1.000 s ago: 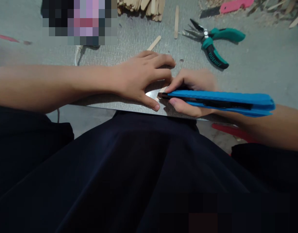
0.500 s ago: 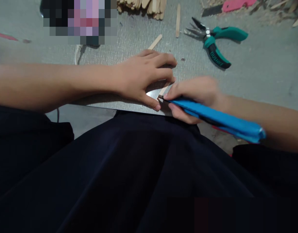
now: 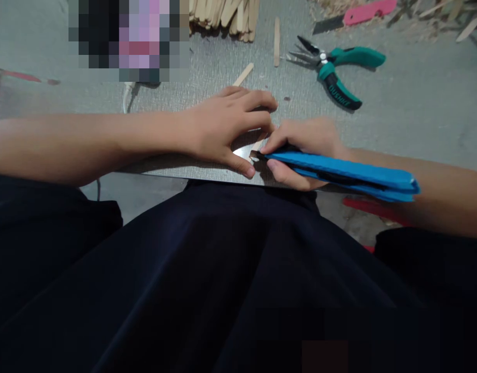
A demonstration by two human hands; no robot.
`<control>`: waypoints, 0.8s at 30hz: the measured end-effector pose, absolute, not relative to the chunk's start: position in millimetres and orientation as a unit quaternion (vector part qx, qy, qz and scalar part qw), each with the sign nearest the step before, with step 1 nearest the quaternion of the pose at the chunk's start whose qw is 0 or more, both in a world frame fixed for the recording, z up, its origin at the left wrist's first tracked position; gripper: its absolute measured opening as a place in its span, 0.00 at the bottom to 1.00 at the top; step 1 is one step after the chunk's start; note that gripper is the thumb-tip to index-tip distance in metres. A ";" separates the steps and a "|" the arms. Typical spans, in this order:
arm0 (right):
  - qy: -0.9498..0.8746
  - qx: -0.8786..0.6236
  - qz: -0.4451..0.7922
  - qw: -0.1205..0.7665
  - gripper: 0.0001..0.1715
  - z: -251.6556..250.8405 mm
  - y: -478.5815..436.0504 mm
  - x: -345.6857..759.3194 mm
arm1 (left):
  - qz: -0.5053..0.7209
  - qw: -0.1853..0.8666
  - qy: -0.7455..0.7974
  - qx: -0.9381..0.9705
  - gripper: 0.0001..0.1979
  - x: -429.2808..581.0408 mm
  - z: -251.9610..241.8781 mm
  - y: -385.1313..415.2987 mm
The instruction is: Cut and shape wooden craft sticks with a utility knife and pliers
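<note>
In the head view, my left hand (image 3: 226, 122) rests palm down near the table's front edge, its fingers spread apart. A pale wooden craft stick (image 3: 258, 142) lies slanted beneath its fingertips, partly hidden by the hand. My right hand (image 3: 306, 135) is closed around a blue utility knife (image 3: 347, 167), thumb and fingers near the blade end. The knife's dark tip is at the lower end of the stick, close to my left thumb. Whether the blade is cutting into the wood I cannot tell. A second craft stick (image 3: 244, 74) pokes out beyond my left hand.
Open pliers with green handles (image 3: 341, 77) lie on the grey table (image 3: 409, 114). Behind are a single stick (image 3: 276, 41), a pile of sticks (image 3: 225, 18), and a pink-handled cutter (image 3: 370, 12) among shavings. A white cable (image 3: 127, 98) runs at the left, below a blurred-out patch.
The view has shifted slightly. The knife's rear end has swung up a little, while its tip stays at the stick. My left hand keeps its spread pose.
</note>
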State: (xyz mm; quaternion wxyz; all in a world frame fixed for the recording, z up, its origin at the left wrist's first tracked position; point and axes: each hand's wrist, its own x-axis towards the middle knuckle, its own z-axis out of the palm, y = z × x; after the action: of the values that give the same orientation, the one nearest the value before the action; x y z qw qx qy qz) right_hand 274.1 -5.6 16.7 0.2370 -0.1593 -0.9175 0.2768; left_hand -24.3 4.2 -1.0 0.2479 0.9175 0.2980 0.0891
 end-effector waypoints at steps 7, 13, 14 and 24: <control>-0.897 -0.164 0.277 0.301 0.13 16.5 -8.9 271.4 | 0.086 0.270 0.283 0.916 0.61 -25.2 -9.3 7.2; -0.912 -0.162 0.283 0.250 0.16 16.4 -2.6 269.6 | 0.033 0.268 0.317 0.909 0.66 -20.2 -4.7 5.3; -0.911 -0.154 0.283 0.258 0.16 15.9 -2.0 269.1 | 0.037 0.270 0.315 0.909 0.66 -20.4 -3.7 4.8; -0.912 -0.194 0.297 0.208 0.14 20.7 -7.0 277.6 | 0.066 0.270 0.278 0.919 0.64 -29.6 2.2 1.1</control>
State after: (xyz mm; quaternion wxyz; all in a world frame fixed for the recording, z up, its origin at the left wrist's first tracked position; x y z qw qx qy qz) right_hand 277.6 -7.0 20.7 0.2075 -0.1937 -0.9118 0.2968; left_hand -29.6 1.1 2.2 0.2698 0.9195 0.2783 0.0661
